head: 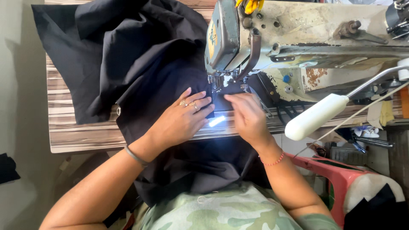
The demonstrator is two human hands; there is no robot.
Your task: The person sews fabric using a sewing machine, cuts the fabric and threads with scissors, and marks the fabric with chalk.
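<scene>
A large piece of black fabric (pixel 128 55) lies over a striped wooden table (pixel 68 132) and hangs down toward my lap. My left hand (pixel 181 119), with rings and a bangle, presses flat on the cloth just left of the needle area. My right hand (pixel 247 117) rests on the cloth right of it, fingers pointing at the presser foot (pixel 221 81) of an old grey sewing machine (pixel 298 34). A bright light spot (pixel 216 121) glows between my hands.
A white lamp head (pixel 315 117) on a flexible metal arm sticks out at the right. A red plastic stool (pixel 341 174) with dark cloth on it stands at lower right. Tools and scraps lie behind the machine at the far right.
</scene>
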